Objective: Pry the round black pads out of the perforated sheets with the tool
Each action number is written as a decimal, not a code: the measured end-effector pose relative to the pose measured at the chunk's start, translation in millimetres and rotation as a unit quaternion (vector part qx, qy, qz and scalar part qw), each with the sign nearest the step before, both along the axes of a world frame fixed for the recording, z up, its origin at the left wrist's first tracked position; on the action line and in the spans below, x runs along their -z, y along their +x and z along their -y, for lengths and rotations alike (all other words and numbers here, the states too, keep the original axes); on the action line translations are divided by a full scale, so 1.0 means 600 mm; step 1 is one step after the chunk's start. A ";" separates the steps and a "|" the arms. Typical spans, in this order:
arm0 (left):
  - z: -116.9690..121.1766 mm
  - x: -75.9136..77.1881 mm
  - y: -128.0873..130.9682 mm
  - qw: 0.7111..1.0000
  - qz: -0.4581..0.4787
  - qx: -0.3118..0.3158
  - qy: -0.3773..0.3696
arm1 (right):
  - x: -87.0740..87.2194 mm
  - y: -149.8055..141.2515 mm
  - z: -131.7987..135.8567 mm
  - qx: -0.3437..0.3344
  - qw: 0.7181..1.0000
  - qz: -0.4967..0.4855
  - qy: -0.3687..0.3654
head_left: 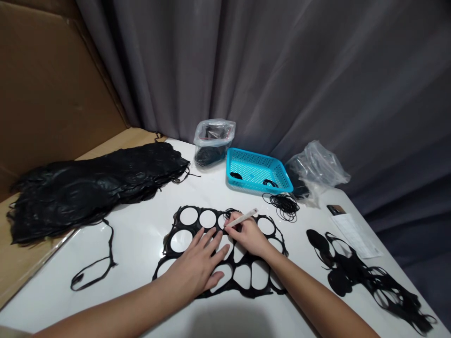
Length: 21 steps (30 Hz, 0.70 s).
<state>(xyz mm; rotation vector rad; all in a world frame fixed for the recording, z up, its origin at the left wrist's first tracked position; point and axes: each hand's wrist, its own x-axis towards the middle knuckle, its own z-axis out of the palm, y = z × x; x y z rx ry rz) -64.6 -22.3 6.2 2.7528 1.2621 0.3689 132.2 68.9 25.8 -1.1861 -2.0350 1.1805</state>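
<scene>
A black rubber-like sheet with rows of round holes (230, 284) lies flat on the white table. My left hand (195, 263) rests on it palm down, fingers spread over the holes. My right hand (248, 234) is closed around a slim white pen-like tool (243, 218); its tip is hidden by my fingers at the sheet's upper middle. Several thin black rings (230, 212) sit just beyond those fingertips. A looser heap of thin black rings (284, 206) lies farther to the right, in front of the blue basket (255, 187), which has a few black pieces inside.
At the left is a thick stack of black sheets (95, 173), with a loose black strip (112, 244) nearby. Clear bags (214, 136) stand at the back. To the right lie torn black scraps (359, 270), a paper (354, 234) and a phone-like object (335, 210).
</scene>
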 end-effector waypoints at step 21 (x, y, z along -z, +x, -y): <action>-0.003 -0.001 -0.002 1.000 -0.015 0.010 -0.011 | 0.012 0.003 0.011 -0.067 0.930 0.172 0.317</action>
